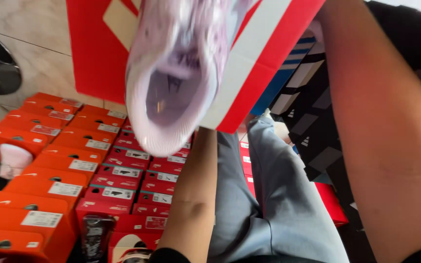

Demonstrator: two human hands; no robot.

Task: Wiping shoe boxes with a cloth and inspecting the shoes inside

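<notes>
Overhead, a pale lilac mesh running shoe (176,73) is lifted close to the camera, its opening facing down, blurred and seemingly leaving or entering the red cardboard shoebox with a white rim (249,63) just behind it. Both forearms rise out of frame, the left arm (193,195) under the shoe, the right arm (391,146) beside the box, so neither hand shows and I cannot tell how the fingers grip. Far below left, rows of orange and red shoeboxes (64,165) stand stacked on end, labels up for reading. Grey trousers (274,204) fill the near middle, black patterned boxes (313,122) at right.
</notes>
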